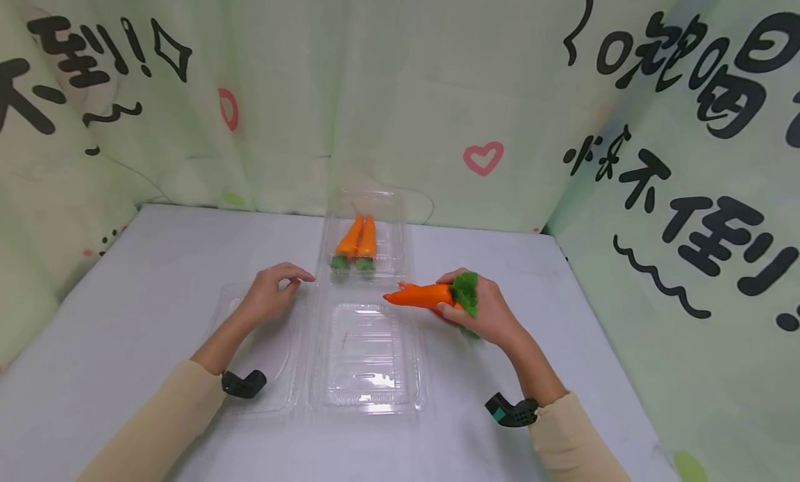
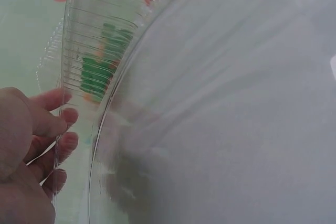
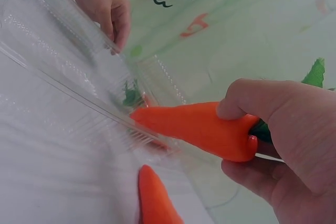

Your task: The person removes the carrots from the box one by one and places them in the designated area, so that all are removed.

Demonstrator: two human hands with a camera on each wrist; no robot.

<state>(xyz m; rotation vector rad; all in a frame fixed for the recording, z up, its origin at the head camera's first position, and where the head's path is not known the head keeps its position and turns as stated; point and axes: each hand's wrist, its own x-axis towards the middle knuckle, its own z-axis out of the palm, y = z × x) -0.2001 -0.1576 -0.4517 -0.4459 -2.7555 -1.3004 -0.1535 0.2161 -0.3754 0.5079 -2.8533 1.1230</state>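
My right hand [image 1: 478,305] holds an orange toy carrot [image 1: 419,296] with green leaves, thumb and fingers around its thick end. Its tip points left over the clear plastic box. Beneath that hand lies another orange carrot [image 3: 157,198], mostly hidden in the head view. Two more carrots [image 1: 356,239] lie side by side in the far half of the clear plastic box [image 1: 400,221], green ends toward me. My left hand [image 1: 271,294] is at the box's left edge, fingers loosely bent; in the left wrist view the fingertips [image 2: 68,140] overlap the clear plastic.
The box's near half [image 1: 365,357] lies flat before me. Left of it, under my left forearm, is another clear plastic piece [image 1: 265,378]. All stand on a white table [image 1: 156,280]. Pale green curtains [image 1: 406,86] with black writing and red hearts hang behind and at both sides.
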